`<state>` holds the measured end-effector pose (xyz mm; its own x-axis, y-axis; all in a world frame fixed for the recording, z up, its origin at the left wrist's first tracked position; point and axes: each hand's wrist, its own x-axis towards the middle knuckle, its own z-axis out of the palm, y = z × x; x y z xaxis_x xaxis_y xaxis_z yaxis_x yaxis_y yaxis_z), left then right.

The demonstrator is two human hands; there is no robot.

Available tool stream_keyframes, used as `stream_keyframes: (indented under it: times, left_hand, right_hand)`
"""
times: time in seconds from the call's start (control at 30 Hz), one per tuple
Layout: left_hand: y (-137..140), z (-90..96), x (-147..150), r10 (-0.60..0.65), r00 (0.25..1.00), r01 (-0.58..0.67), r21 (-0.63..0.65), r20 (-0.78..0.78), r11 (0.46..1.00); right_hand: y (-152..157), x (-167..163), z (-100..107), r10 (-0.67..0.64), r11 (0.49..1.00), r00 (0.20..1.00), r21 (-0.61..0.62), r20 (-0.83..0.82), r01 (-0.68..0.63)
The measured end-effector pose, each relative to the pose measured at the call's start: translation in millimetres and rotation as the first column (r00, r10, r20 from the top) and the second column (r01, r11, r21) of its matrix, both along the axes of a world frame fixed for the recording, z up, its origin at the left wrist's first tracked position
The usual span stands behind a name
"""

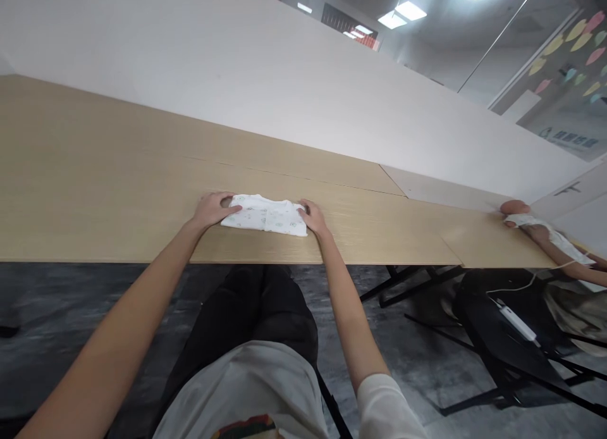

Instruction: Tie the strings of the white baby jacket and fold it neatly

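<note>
A small white garment [265, 215] with a faint scattered print lies folded into a wide strip on the wooden table in front of me. Its far edge dips in the middle like a neckline. My left hand [212, 209] holds the left end, thumb on top and fingers curled round the far corner. At the other end, my right hand [313, 218] grips the right edge with its thumb laid over the fabric. The fingertips of both hands are partly hidden.
The wooden table [95, 192] backs onto a white partition [213, 78]. At the far right, another person's arm [585, 271] reaches to a doll [516, 207] with white cloth on it. Below stands a black chair [497, 325] bearing a white power strip [518, 322] and cable.
</note>
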<state>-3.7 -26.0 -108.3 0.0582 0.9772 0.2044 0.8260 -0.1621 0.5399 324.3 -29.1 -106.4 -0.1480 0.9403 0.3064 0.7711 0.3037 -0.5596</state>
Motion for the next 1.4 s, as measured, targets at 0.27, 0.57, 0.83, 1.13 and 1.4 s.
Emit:
stream_keyframes:
  times: [0.27,0.57,0.83,1.13,1.4]
  left_hand:
    - [14.7,34.7,9.2,-0.069,0.991,0.066,0.03,0.114,0.997]
    - [17.4,170.1,23.9,-0.131,0.944,0.027,0.323,0.304,0.946]
    - [14.0,206.1,9.5,-0.034,0.999,0.027,0.394,0.01,0.919]
    - [42.0,116.5,2.4,-0.059,0.884,0.064,-0.004,-0.464,0.998]
    - [42.1,49.7,-47.3,-0.13,0.713,0.055,-0.131,-0.689,0.99]
  right_hand:
    - [7.6,4.0,22.8,-0.011,0.997,0.993,-0.08,-0.117,0.002]
    - [37.8,10.2,139.7,0.106,0.983,0.848,0.182,-0.52,-0.011]
    - [37.6,25.7,193.9,0.155,0.931,0.955,0.36,-0.251,-0.057]
    - [52.6,12.7,116.0,-0.194,0.981,0.905,0.101,0.38,0.168]
    - [39.5,36.2,83.1,-0.132,0.95,0.877,-0.192,0.463,0.245]
